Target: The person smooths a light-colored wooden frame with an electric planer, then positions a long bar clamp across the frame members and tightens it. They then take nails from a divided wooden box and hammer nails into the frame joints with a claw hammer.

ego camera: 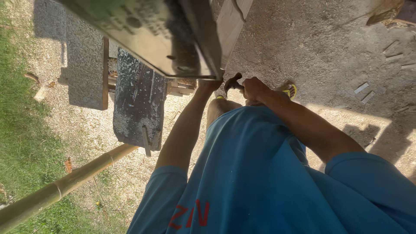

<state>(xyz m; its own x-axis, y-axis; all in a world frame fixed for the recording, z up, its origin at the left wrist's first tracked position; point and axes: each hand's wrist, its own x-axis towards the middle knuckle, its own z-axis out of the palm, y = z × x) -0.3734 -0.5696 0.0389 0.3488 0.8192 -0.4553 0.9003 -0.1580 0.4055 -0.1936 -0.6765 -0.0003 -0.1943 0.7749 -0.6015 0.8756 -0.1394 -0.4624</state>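
Looking straight down my blue shirt, I see both arms reaching forward. My right hand (253, 88) grips the handle of a dark claw hammer (232, 82), its head pointing left toward a grimy board (147, 32) that juts in from the top. My left hand (209, 85) reaches up to the underside of that board's near corner; its fingers are hidden behind the edge. A pale wooden plank (229, 21) lies against the board's right side.
A dark, paint-spattered panel (138, 102) and a grey speckled slab (84, 65) lie below on sawdust-covered ground. A bamboo pole (65, 184) crosses the lower left over grass. Wood offcuts (362, 89) are scattered on the concrete at right. A yellow sandal (289, 90) shows by my right wrist.
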